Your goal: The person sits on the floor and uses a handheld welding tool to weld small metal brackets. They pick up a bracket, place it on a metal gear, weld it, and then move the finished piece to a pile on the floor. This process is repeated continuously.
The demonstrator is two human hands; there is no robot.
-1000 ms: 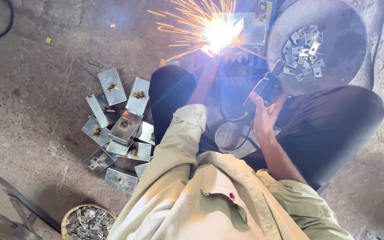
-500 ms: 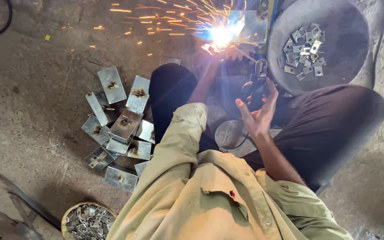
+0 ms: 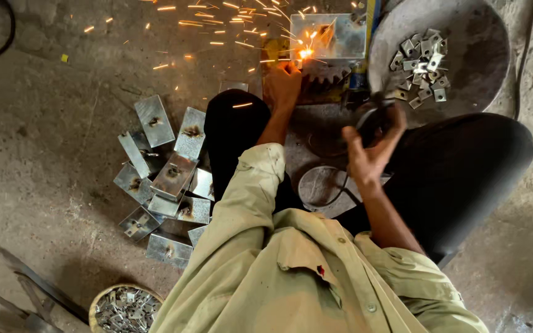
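Sparking grey steel plate; left hand fisted beside it, right hand spread.

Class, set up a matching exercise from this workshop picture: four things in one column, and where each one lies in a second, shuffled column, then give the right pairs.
Things
1. small metal brackets
2. welded metal plates
3. sparks
4. left hand

Places
A. heaped on the floor beside the left knee
B. in the round pan, upper right
C. by the glowing weld at the metal box
D. flying across the top of the view

Pairs: 1-B, 2-A, 3-D, 4-C
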